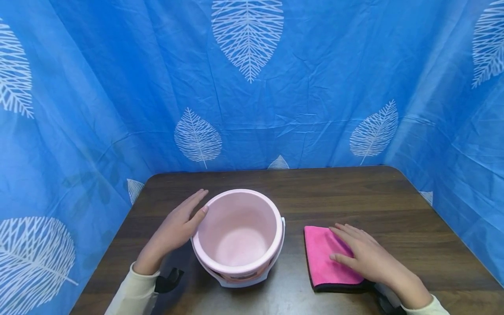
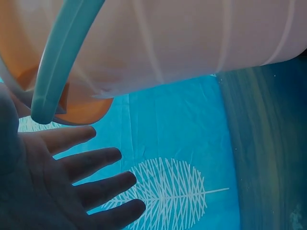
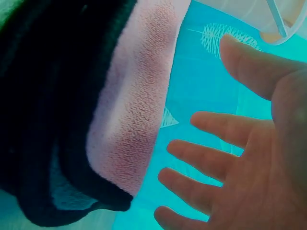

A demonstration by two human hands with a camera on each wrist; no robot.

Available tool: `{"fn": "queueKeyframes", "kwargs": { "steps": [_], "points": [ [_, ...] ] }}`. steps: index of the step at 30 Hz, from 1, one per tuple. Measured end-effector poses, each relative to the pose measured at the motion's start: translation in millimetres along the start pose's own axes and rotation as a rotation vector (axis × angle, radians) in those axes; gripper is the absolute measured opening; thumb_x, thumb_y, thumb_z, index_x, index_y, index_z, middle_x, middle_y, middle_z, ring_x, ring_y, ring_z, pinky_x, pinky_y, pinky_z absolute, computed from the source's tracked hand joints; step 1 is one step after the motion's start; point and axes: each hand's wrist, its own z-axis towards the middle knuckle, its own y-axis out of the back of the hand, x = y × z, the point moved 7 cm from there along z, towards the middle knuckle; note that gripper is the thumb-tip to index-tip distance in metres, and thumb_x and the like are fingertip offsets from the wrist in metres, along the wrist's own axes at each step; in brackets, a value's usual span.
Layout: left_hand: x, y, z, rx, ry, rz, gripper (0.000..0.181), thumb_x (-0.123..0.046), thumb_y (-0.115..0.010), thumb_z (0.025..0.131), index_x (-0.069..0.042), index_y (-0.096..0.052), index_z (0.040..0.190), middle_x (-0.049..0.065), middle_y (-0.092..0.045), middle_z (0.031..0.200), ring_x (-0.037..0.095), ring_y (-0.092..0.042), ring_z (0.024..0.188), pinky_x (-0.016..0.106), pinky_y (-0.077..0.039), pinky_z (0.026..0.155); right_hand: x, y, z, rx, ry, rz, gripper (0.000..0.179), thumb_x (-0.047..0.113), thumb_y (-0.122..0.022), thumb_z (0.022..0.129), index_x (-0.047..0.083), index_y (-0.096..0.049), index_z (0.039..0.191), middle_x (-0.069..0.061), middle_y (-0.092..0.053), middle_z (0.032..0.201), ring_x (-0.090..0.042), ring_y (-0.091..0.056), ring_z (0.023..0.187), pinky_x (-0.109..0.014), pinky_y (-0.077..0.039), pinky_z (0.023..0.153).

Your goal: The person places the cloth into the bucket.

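A pale pink bucket stands upright on the table, and I can see straight down into its inside. Its white handle hangs folded down along the side. My left hand is at the bucket's left rim, fingers straight, thumb tip overlapping the rim. In the left wrist view, those spread fingers lie below the handle's end. To the bucket's right lies a folded bright pink cloth with black edging. Over its right part is my right hand, fingers extended. The right wrist view shows that hand's palm beside the folded layers, gripping nothing.
The dark wooden table has rounded far corners. A blue curtain with white leaf prints hangs behind it and on both sides. A black strap is at the left wrist.
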Motion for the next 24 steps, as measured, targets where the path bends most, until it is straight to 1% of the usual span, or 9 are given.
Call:
{"fn": "queueKeyframes", "kwargs": {
  "steps": [4, 9, 13, 20, 24],
  "points": [
    [-0.6, -1.0, 0.4, 0.009, -0.008, -0.040, 0.063, -0.043, -0.046, 0.107, -0.007, -0.036, 0.157, 0.018, -0.031, 0.162, 0.041, -0.028, 0.148, 0.064, -0.029, 0.112, -2.4, -3.0, -1.9, 0.021, -0.017, 0.010, 0.078, 0.052, -0.076, 0.086, 0.003, -0.056, 0.143, -0.025, -0.051, 0.146, -0.051, -0.040, 0.136, -0.075, -0.032, 0.103],
    [-0.5, -1.7, 1.1, 0.024, -0.019, -0.101, 0.062, -0.041, -0.046, 0.107, -0.006, -0.035, 0.157, 0.018, -0.032, 0.162, 0.041, -0.029, 0.147, 0.063, -0.030, 0.112, -4.9, -5.7, -5.7, 0.038, -0.025, 0.022, 0.079, 0.051, -0.077, 0.085, 0.004, -0.055, 0.144, -0.025, -0.050, 0.146, -0.052, -0.039, 0.136, -0.074, -0.033, 0.103],
    [-1.5, -1.9, 0.7, 0.022, -0.029, -0.109, 0.061, -0.040, -0.046, 0.108, -0.005, -0.036, 0.157, 0.019, -0.033, 0.161, 0.042, -0.030, 0.147, 0.062, -0.030, 0.112, -6.9, -7.8, -6.9, 0.055, -0.029, 0.027, 0.079, 0.049, -0.079, 0.084, 0.004, -0.056, 0.143, -0.025, -0.050, 0.146, -0.052, -0.039, 0.136, -0.075, -0.032, 0.103],
    [-0.9, -8.1, 1.4, 0.048, 0.006, -0.128, 0.062, -0.042, -0.047, 0.107, -0.007, -0.036, 0.157, 0.019, -0.034, 0.161, 0.042, -0.031, 0.146, 0.063, -0.033, 0.110, -10.2, -11.6, -9.7, 0.072, -0.026, 0.049, 0.081, 0.046, -0.083, 0.081, 0.003, -0.056, 0.143, -0.025, -0.051, 0.145, -0.053, -0.039, 0.135, -0.074, -0.031, 0.104],
    [-0.2, -10.3, 1.9, 0.053, 0.010, -0.144, 0.061, -0.042, -0.047, 0.107, -0.008, -0.036, 0.157, 0.018, -0.036, 0.160, 0.042, -0.033, 0.145, 0.062, -0.035, 0.109, -13.4, -15.1, -11.3, 0.090, -0.042, 0.060, 0.084, 0.046, -0.086, 0.077, 0.002, -0.056, 0.143, -0.025, -0.050, 0.146, -0.052, -0.040, 0.135, -0.073, -0.032, 0.104]
  ]
}}
